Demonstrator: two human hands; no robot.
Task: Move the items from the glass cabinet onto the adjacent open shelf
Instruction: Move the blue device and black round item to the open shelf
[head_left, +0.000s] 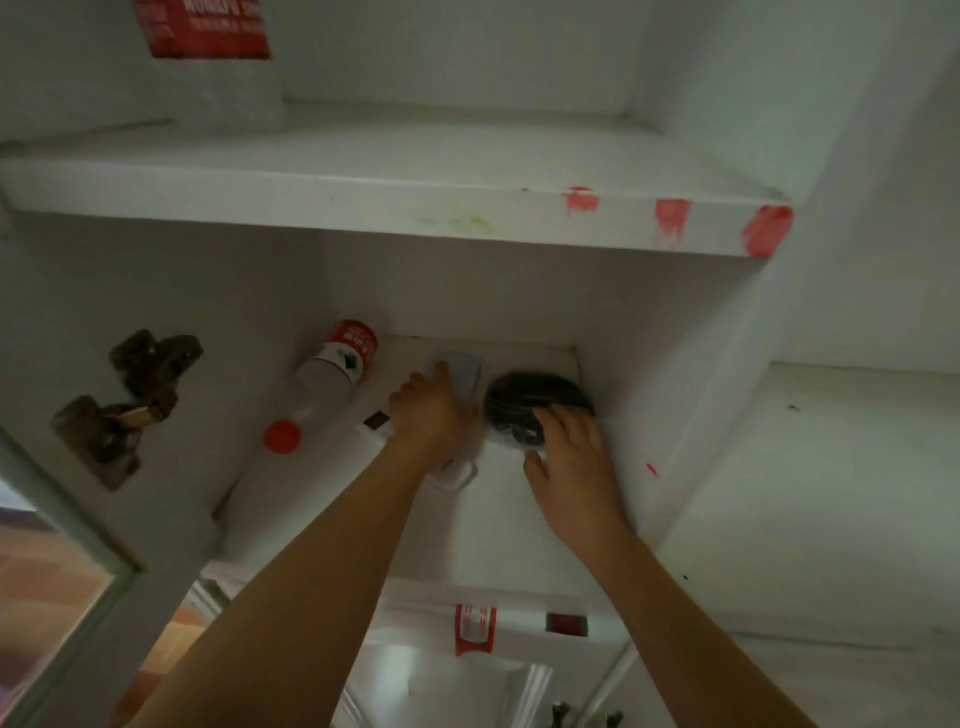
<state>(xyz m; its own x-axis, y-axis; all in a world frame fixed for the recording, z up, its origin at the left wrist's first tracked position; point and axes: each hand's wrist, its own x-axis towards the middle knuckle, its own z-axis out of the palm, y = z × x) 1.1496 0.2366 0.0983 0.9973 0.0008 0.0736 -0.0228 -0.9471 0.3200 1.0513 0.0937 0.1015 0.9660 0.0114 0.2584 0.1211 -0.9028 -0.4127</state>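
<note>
Both my arms reach into a white cabinet compartment. My left hand (428, 410) lies on a small pale grey-blue object (462, 376) at the back, fingers curled over its near side; a white cord (457, 475) loops out below my wrist. My right hand (566, 452) hovers, fingers spread, over the near edge of a black coiled bundle (535, 397) against the right wall. A clear plastic bottle (322, 387) with a red cap and red label lies on its side at the left. A small white and black item (375, 425) sits beside my left wrist.
The cabinet's glass door (52, 561) stands open at the left, with dark hinges (130, 400) on the inner wall. A thick white shelf (395, 208) with red paint marks runs overhead. An open white shelf (831, 493) lies to the right beyond the dividing wall.
</note>
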